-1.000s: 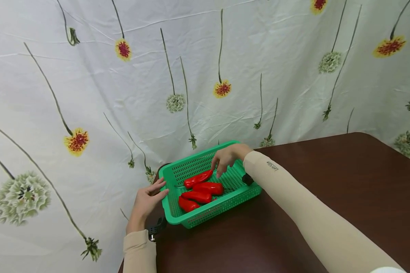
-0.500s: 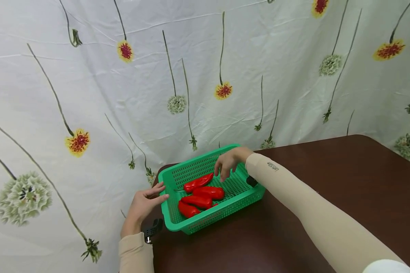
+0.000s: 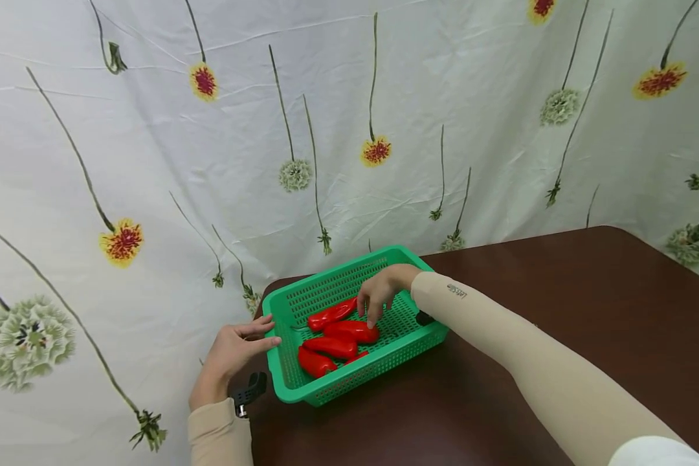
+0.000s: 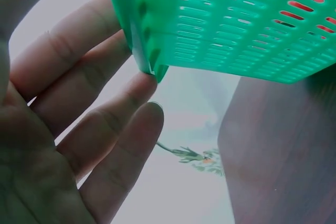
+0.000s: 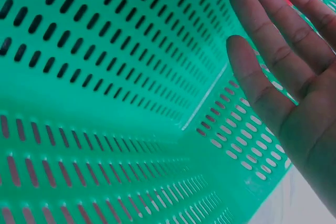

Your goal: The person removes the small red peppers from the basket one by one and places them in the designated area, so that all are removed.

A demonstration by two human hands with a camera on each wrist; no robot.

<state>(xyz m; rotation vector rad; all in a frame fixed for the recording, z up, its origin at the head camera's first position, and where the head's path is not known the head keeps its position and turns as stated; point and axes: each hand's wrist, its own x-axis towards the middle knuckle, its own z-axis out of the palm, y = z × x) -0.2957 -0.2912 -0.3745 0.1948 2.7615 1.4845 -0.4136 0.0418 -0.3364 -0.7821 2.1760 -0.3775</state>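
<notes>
Several glossy red peppers lie in a green plastic basket [image 3: 291,391], grouped toward its left half. Over the basket floor my right hand [image 3: 378,292] reaches down with loosely bent fingers, its thumb tip right at the right end of a middle pepper [image 3: 349,331]. A longer pepper [image 3: 331,315] lies behind that one, close to the fingertips. In the right wrist view, the palm and spread fingers [image 5: 252,74] show nothing held. At the basket's left end, my left hand [image 3: 230,353] rests extended fingers against the rim, seen from below in the left wrist view.
The basket stands on a dark brown table [image 3: 530,285], near its back left corner. Behind the table hangs a pale cloth [image 3: 239,149] printed with flowers. A black wrist strap [image 3: 250,390] sits at the left wrist.
My right hand has lowered toward the peppers, its thumb now reaching the middle pepper's end. My left hand stays at the basket's left rim. The head view has shifted slightly.
</notes>
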